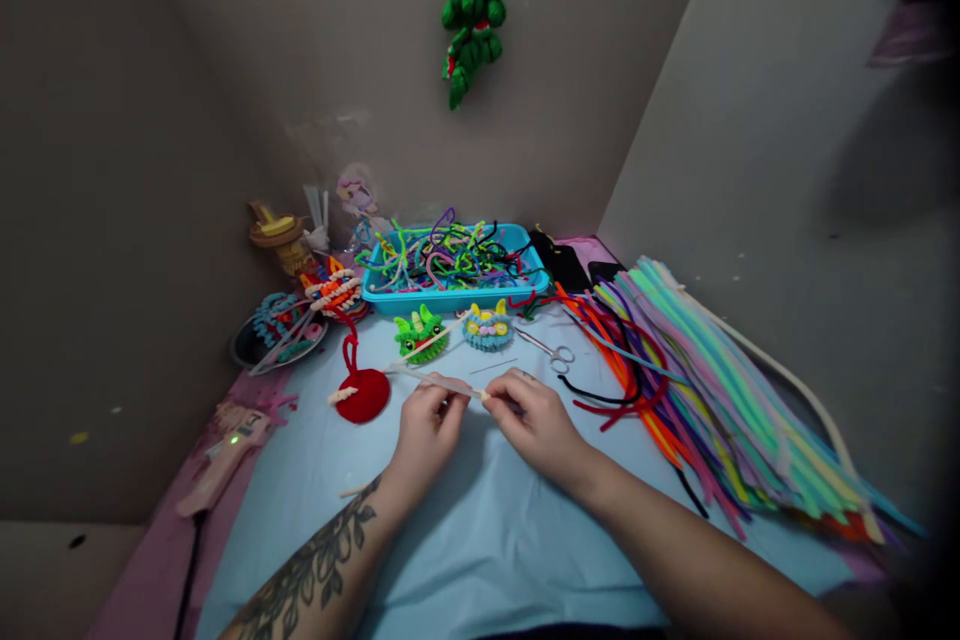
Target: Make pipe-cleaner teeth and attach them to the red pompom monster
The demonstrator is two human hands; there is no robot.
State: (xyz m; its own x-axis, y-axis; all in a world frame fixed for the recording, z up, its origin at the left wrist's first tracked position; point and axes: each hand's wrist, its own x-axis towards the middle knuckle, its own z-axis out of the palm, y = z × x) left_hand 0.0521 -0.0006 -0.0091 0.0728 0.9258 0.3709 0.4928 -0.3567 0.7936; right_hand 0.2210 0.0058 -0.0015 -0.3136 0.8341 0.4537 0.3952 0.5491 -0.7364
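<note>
Between my two hands runs a cream pipe cleaner (448, 383), with a paler straight length reaching left and a thin tail slanting up past the green figure. My left hand (427, 423) is closed in a pinch on it. The fingertips of my right hand (534, 417) are pressed together on its cream end. Left of my left hand lies a round red piece (363, 396) with a red loop and a small cream coil. Just beyond my hands sit a green horned figure (421, 335) and a blue figure with yellow ears (487, 328).
Scissors (556, 354) lie beyond my right hand. A blue tray (450, 298) of tangled pipe cleaners stands at the back. Colourful pipe cleaners (720, 400) fill the right side. At left are a metal bowl (247, 345) and a corded pink glue gun (225, 465).
</note>
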